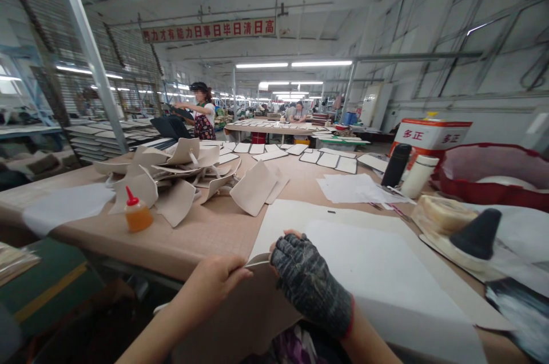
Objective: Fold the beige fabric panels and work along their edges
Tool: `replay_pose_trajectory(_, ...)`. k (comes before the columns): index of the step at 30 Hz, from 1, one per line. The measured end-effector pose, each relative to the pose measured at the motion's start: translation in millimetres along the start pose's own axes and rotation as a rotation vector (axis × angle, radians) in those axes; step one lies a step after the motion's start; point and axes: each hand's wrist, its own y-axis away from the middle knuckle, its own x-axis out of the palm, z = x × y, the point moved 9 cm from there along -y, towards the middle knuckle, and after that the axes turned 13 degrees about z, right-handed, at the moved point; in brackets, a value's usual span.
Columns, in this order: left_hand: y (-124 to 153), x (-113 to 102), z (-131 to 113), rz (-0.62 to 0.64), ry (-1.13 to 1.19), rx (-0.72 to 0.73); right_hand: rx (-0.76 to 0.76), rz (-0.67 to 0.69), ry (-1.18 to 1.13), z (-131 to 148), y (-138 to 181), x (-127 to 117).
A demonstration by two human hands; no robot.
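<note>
Head view, left hand and gloved right hand pinching beige sheet, wrists level.

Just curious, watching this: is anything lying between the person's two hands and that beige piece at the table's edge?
Nothing visible. The bare left hand and gloved right hand both already pinch the beige piece. The orange bottle stands apart, farther left.

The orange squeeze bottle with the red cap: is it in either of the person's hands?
No. The orange squeeze bottle stands alone on the table, while the left hand and gloved right hand pinch a beige sheet.
</note>
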Motion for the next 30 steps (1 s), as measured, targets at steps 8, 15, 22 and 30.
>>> replay_pose_trajectory(8, 4.0, -2.3, 5.2, -0.021, 0.016, 0.027, 0.033, -0.306, -0.283, -24.3, 21.0, -33.6)
replay_pose_trajectory(15, 10.3, -5.8, 1.0, 0.005, 0.151, 0.11, 0.273, -0.131, -0.839, -66.9, 26.8, -5.1)
replay_pose_trajectory(22, 3.2, 0.6, -14.5, 0.04, 0.266, 0.176, 0.187, -0.119, -1.003, -48.8, 15.2, -9.1)
replay_pose_trajectory(30, -5.4, -0.9, -33.8, -0.028, 0.132, 0.183, 0.098, -0.107, -0.811, -39.1, 14.5, -16.4)
